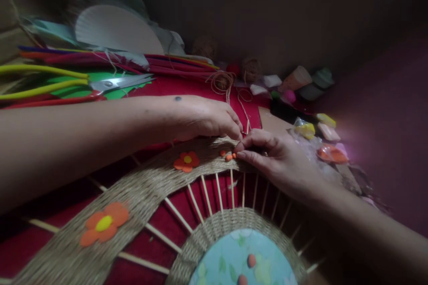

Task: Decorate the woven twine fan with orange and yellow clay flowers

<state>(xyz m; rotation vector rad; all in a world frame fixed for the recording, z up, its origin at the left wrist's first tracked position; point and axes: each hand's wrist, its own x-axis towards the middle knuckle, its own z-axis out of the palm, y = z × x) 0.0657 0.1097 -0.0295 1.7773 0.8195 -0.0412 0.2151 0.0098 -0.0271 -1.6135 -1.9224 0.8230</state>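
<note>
Left hand and right hand meet over a woven band, fingers pinched narrow, any grip unclear, at 3 orange bits between its edges, near an orange flower, apparently mid-placement, the next move calling for light, steady pressing.

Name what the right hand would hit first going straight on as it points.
The right hand would probably meet the small orange clay-like pieces on the woven band; whether it already touches them is unclear.

Red surface, woven piece across it, green sheet beneath yellow-handled scissors, brown cardboard, coiled twine
</note>
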